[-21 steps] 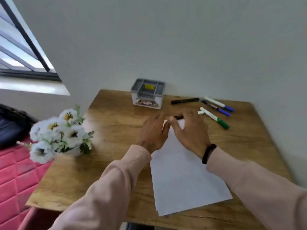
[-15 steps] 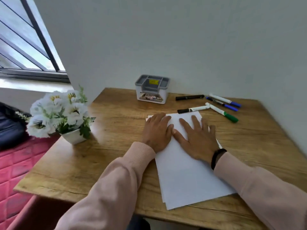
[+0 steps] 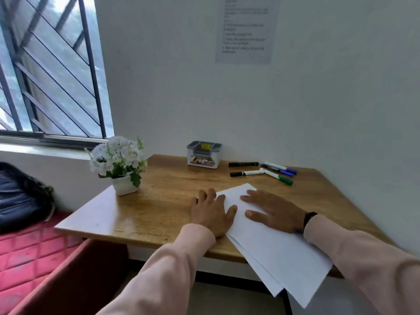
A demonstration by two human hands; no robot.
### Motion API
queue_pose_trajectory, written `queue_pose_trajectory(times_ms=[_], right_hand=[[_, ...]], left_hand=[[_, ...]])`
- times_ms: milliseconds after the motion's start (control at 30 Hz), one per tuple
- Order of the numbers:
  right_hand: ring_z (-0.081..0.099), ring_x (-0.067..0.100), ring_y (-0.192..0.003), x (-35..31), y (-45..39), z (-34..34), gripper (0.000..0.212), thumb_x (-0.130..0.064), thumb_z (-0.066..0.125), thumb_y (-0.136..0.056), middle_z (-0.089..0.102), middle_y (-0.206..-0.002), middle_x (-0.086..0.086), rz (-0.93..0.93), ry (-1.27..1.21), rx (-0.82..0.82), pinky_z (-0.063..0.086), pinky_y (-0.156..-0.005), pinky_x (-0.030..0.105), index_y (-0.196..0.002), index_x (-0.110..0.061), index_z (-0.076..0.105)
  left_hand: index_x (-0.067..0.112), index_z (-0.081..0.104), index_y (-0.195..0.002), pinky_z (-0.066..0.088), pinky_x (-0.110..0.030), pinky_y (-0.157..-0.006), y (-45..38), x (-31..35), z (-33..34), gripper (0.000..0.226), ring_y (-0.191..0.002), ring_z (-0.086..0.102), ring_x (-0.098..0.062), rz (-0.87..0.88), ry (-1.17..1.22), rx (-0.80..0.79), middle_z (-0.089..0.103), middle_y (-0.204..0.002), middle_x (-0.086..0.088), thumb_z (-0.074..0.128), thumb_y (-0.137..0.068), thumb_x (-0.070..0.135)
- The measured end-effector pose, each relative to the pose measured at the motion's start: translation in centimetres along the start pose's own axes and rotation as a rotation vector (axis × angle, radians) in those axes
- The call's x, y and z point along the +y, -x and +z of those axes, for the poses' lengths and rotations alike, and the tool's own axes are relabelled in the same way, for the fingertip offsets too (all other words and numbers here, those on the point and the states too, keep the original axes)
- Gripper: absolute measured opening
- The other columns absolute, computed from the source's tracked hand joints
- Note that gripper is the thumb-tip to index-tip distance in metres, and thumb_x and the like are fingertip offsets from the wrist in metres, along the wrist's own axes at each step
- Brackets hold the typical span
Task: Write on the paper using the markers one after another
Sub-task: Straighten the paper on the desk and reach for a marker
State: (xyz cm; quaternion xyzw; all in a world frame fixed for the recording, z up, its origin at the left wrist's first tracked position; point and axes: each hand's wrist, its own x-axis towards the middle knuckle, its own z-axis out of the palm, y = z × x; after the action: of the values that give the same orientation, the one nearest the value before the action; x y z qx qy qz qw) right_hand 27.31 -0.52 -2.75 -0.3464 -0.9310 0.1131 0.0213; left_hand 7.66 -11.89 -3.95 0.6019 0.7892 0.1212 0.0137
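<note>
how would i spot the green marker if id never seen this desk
Look to the far right of the wooden desk, by the wall, where the markers lie right of the grey organiser box. The green marker is the nearest: white barrel, green cap, unlike its blue and black neighbours.

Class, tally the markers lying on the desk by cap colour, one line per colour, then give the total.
Black-capped markers: 2
Blue-capped markers: 2
Green-capped markers: 1
Total: 5
</note>
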Motion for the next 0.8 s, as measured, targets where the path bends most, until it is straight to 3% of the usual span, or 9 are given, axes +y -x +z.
queue_pose_trajectory(times_ms=[100,200,333,400,467,567,667,733,800], right_hand=[[0.015,0.008,-0.159,0.2,-0.8,-0.7,0.063,-0.076,0.047,-0.093,0.025,-0.169,-0.022,0.000,-0.073,0.006,0.013,-0.130,0.039,-0.152,-0.056,0.038],[0.025,0.017,-0.153,-0.4,-1.9,-1.4,0.069,-0.084,0.045,-0.087,0.036,-0.163,-0.016,-0.006,0.016,-0.001,0.022,-0.126,0.043,-0.150,-0.056,0.042],[0.022,0.021,-0.153,-0.2,-3.3,0.5,0.092,-0.100,0.011,-0.072,0.030,-0.165,-0.015,-0.025,0.075,0.079,0.019,-0.124,0.047,-0.153,-0.061,0.031],[0.019,0.016,-0.153,0.4,-3.6,1.0,0.094,-0.102,0.007,-0.070,0.030,-0.164,-0.019,-0.051,0.053,0.120,0.017,-0.125,0.046,-0.151,-0.063,0.031],[0.020,0.011,-0.152,0.9,-3.7,0.8,0.088,-0.102,0.014,-0.072,0.030,-0.162,-0.024,-0.076,0.054,0.105,0.018,-0.125,0.044,-0.149,-0.065,0.033],[0.034,0.004,-0.140,1.2,-4.0,-0.6,0.065,-0.090,0.038,-0.081,0.043,-0.150,-0.033,-0.059,-0.058,0.067,0.029,-0.119,0.036,-0.137,-0.061,0.052],[0.065,0.002,-0.111,1.4,-6.5,-3.5,0.022,-0.059,0.059,-0.095,0.072,-0.114,-0.025,0.048,-0.376,0.217,0.051,-0.098,0.030,-0.108,-0.048,0.072],[0.069,0.009,-0.101,2.2,-9.0,-4.9,0.018,-0.038,0.065,-0.100,0.074,-0.107,-0.015,0.141,-0.322,0.344,0.054,-0.093,0.030,-0.116,-0.034,0.072],[0.065,0.023,-0.115,3.3,-11.7,-5.6,0.033,-0.022,0.063,-0.101,0.072,-0.125,0.003,0.149,-0.107,0.358,0.045,-0.100,0.031,-0.134,-0.017,0.067]], left_hand=[[0.029,0.052,-0.145,0.037,-0.050,-0.114,-2.5,-1.0,0.0,0.056,-0.139,0.035,-0.030,-0.010,0.038,0.041,0.041,-0.151,-0.002,0.041,-0.101,0.061],[0.032,0.066,-0.124,0.050,-0.037,-0.097,-6.0,-2.4,-0.9,0.040,-0.119,0.056,-0.022,-0.042,0.185,0.023,0.062,-0.131,0.002,0.056,-0.096,0.059],[0.036,0.071,-0.102,0.050,-0.032,-0.081,-10.1,-3.9,-1.8,0.029,-0.095,0.059,-0.014,-0.019,0.300,-0.036,0.067,-0.107,0.008,0.070,-0.086,0.060],[0.035,0.071,-0.093,0.046,-0.028,-0.070,-11.5,-4.3,-1.5,0.025,-0.088,0.059,-0.010,0.031,0.341,0.014,0.068,-0.098,0.010,0.073,-0.086,0.058],[0.036,0.074,-0.101,0.041,-0.023,-0.064,-12.5,-4.3,-1.3,0.031,-0.090,0.060,-0.010,0.115,0.335,0.036,0.061,-0.089,0.017,0.071,-0.086,0.062],[0.046,0.065,-0.130,0.041,-0.030,-0.091,-13.8,-4.5,-0.2,0.045,-0.118,0.052,-0.013,0.334,0.217,-0.038,0.060,-0.121,0.012,0.063,-0.089,0.066],[0.058,0.057,-0.133,0.031,-0.050,-0.115,-14.5,-5.1,1.0,0.043,-0.137,0.037,-0.014,0.432,0.204,-0.066,0.045,-0.147,0.012,0.050,-0.093,0.071],[0.058,0.057,-0.133,0.026,-0.055,-0.118,-14.8,-5.1,1.1,0.042,-0.144,0.032,-0.016,0.394,0.218,-0.052,0.041,-0.154,0.011,0.048,-0.094,0.071],[0.056,0.057,-0.135,0.023,-0.054,-0.120,-14.8,-5.0,1.1,0.041,-0.146,0.030,-0.018,0.344,0.196,-0.024,0.041,-0.155,0.008,0.047,-0.097,0.066]])
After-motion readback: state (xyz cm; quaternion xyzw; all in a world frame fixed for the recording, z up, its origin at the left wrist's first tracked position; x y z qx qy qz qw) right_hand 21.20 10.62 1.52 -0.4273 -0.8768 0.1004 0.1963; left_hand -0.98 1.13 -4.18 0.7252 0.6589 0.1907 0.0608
